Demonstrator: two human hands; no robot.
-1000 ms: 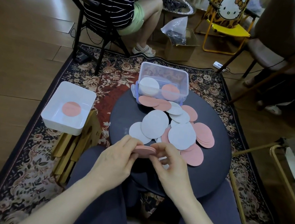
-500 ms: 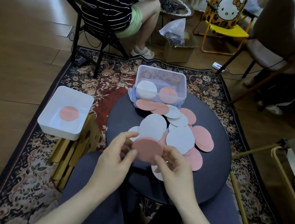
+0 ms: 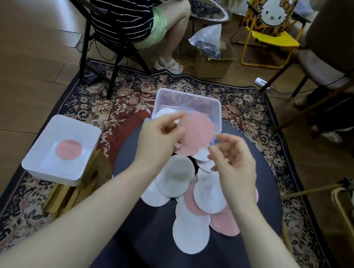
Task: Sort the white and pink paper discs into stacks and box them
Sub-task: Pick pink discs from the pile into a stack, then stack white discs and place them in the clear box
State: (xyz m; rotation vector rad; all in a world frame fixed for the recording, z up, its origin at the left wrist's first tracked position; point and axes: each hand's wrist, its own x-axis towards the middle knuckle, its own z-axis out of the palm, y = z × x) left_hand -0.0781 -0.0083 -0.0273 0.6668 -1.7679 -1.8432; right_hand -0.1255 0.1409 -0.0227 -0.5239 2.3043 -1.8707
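From the head camera, both forearms reach out over a round dark table (image 3: pixel 246 246). The left hand (image 3: pixel 159 136) pinches the left edge of a pink disc (image 3: pixel 196 134), or perhaps a thin stack of them, between thumb and fingers, holding it raised and tilted in front of a clear plastic box (image 3: pixel 188 103) at the far side of the table. The right hand (image 3: pixel 231 159) hangs just to the right of that disc with its fingers loosely curled; its fingertips are near the disc's edge, but I cannot tell whether they touch it, and it holds nothing plainly. Inside the clear box a white disc (image 3: pixel 165 113) shows behind the left hand.

Below the hands, loose discs lie overlapping on the table: white discs (image 3: pixel 190 233) and pink discs (image 3: pixel 225 224) mixed in one heap, some hidden under the wrists. To the left, apart from the table, a white tray (image 3: pixel 38 159) sits on a low wooden stool (image 3: pixel 71 196), with a single pink disc (image 3: pixel 68 149) lying flat in its middle.

The table stands on a flowered rug (image 3: pixel 112 102). Beyond it another person in a striped shirt (image 3: pixel 121 3) sits on a dark chair, next to a cardboard box (image 3: pixel 213 64) and a yellow folding chair (image 3: pixel 272 29).
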